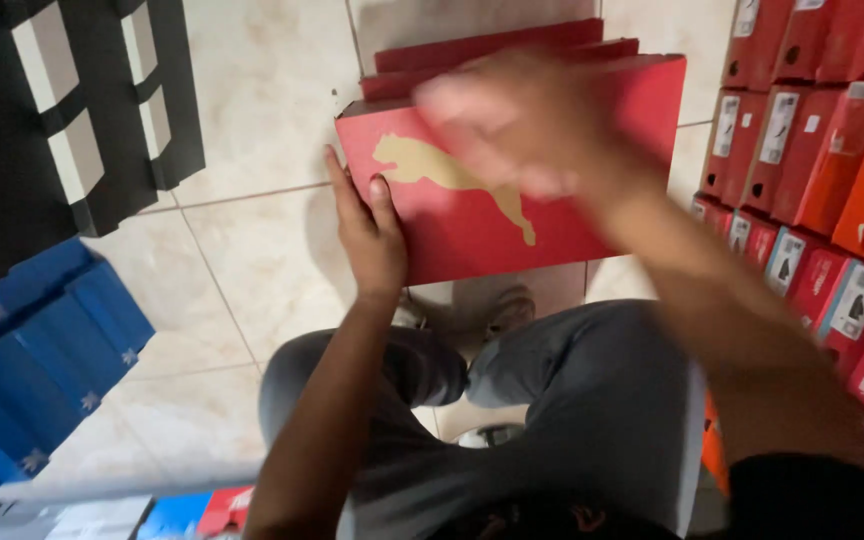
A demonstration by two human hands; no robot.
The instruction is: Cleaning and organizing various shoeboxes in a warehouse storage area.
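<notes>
A red shoe box (472, 215) with a gold leaping-cat figure on its lid sits in front of me over the tiled floor. My left hand (367, 225) grips its left edge, thumb on the lid. My right hand (512, 125) hovers blurred over the lid's upper middle, fingers spread, and I cannot tell if it touches. More red lids or boxes (492, 45) lie stacked just behind it. My knees in grey trousers (572, 400) are below the box.
Red shoe boxes with white labels (812, 150) are stacked along the right. Black boxes with white ends (82, 110) stand upper left, blue boxes (32, 350) at lower left. Beige floor tiles (252, 130) show between them.
</notes>
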